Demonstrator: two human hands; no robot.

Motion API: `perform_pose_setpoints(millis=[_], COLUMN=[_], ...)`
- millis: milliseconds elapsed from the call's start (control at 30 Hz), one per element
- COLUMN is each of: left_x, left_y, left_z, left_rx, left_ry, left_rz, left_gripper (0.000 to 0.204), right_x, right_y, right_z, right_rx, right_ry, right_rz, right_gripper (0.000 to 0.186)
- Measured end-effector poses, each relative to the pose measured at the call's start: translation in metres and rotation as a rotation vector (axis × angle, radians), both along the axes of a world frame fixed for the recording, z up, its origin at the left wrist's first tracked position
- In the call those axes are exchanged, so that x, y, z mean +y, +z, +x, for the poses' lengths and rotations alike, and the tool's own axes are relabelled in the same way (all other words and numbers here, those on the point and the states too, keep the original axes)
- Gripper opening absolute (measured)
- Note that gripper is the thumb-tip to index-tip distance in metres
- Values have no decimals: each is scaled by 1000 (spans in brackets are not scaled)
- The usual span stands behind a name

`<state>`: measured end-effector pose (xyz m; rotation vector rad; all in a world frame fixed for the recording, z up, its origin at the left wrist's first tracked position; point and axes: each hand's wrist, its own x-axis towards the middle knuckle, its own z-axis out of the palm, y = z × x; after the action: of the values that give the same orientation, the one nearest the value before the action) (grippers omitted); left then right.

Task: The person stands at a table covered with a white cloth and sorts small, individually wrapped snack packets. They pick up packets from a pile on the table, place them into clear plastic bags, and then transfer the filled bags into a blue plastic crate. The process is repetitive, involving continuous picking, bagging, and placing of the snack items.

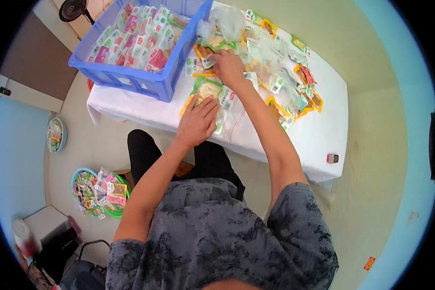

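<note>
My left hand (197, 121) lies with fingers stretched out on a clear bag of green-and-yellow food packets (209, 88) near the table's front edge. Pale food shows through the top packet's window. Farther back, my right hand (228, 67) has its fingers closed on the edge of a yellow-edged food packet (205, 52) with brown contents. Its fingertips are partly hidden by the hand itself. More loose packets and crumpled clear plastic bags (263, 67) are heaped to the right of this hand.
A blue plastic crate (164, 82) full of bagged packets stands on the white-covered table (319, 140) at the left. A small red-and-black box (332, 158) sits near the right corner. Basins of packets (115, 210) stand on the floor at left, where another person (26, 263) is partly visible.
</note>
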<state>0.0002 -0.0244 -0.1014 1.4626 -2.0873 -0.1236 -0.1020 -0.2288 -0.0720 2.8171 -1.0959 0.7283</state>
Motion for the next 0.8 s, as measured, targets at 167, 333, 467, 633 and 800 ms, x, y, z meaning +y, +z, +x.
perform_pose_setpoints(millis=[167, 333, 467, 633, 800], left_x=[1, 4, 2, -4, -1], left_y=[-2, -2, -8, -20, -17], left_z=[3, 9, 12, 15, 12], left_rx=[118, 413, 967, 1277, 1095], left_ry=[7, 45, 134, 81, 135], left_rz=[-2, -38, 80, 89, 105], left_gripper=[56, 65, 69, 61, 53], right_x=[0, 14, 41, 73, 99], right_y=[10, 43, 56, 17, -8], right_z=[-13, -50, -93, -161, -170], right_rx=[-127, -197, -324, -466, -787], right_ry=[-11, -128, -249, -423, -443], right_rz=[1, -182, -168, 84, 261], right_gripper=[20, 19, 20, 22, 21])
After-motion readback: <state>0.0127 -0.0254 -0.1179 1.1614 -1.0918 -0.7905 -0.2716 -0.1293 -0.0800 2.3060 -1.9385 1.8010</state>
